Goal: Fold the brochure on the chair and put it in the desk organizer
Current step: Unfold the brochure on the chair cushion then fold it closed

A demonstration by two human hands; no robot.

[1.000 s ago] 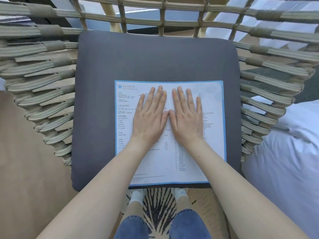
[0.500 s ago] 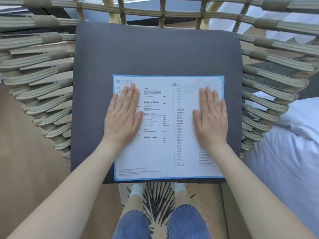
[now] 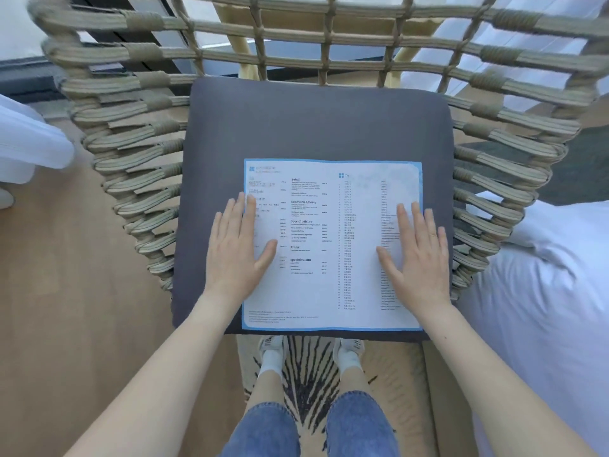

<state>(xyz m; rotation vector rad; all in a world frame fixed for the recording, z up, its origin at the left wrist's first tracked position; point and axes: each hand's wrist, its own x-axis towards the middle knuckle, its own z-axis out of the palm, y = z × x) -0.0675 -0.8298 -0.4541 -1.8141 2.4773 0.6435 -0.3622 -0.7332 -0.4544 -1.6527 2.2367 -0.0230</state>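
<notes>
The paper (image 3: 333,245) lies open and flat on the gray cushion (image 3: 316,127) of the chair (image 3: 148,150). The left hand (image 3: 235,250) and right hand (image 3: 417,255) press its two side edges with flat, spread fingers, holding nothing. The paper could slip on the soft cushion and fold crooked. A moment ago both hands were closer to the middle; now they sit out at the edges.
</notes>
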